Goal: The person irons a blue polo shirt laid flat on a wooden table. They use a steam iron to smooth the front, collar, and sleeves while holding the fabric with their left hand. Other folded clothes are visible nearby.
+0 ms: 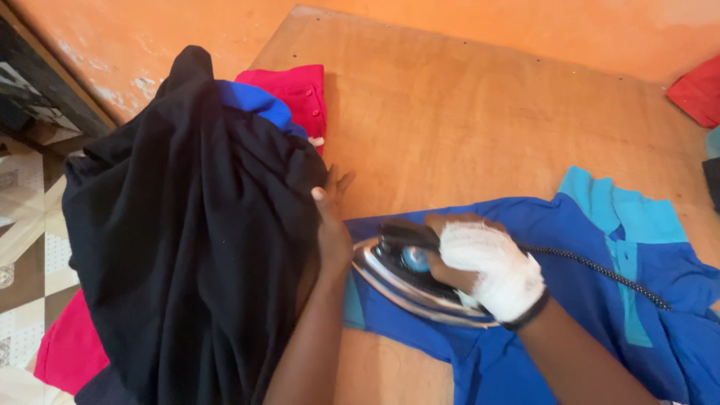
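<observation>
A blue polo shirt [570, 247] with a light-blue collar lies spread on a wooden board [465, 112]. My right hand [480, 262], wrapped in a white bandage, grips the black handle of a shiny metal iron [397, 281] that rests on the shirt's left part. A dark braided cord [600, 270] runs from the iron across the shirt to the right. My left hand [330, 217] lies next to the iron and touches a large black garment [187, 240] heaped at the board's left edge.
A red garment [296, 94] and a blue one [259, 105] lie under the black heap. More red cloth [71, 349] hangs at lower left over a patterned tile floor [22, 255]. Another red piece [697, 90] sits at the far right. An orange wall [525, 30] stands behind.
</observation>
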